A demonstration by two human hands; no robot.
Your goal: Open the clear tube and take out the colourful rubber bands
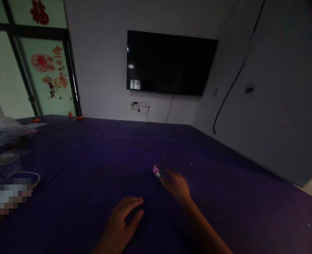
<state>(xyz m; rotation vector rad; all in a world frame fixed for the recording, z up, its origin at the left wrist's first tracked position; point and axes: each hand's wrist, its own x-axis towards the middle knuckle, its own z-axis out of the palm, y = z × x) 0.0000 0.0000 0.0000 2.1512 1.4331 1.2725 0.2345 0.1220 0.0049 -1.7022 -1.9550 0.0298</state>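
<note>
At the right grip (178,186), by its thumb, lies a pink-ended tube (157,173), grasp unclear; left grip (118,219) empty.

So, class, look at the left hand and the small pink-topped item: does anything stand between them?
Nothing visible does: only bare purple surface separates the left hand from the pink-topped item. The right hand is at its near end.

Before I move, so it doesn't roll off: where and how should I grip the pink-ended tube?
Probably across the middle of the tube, from the right: it is slim and long, lies aslant, and its pink end points away from the right hand, which is on that side.
</note>
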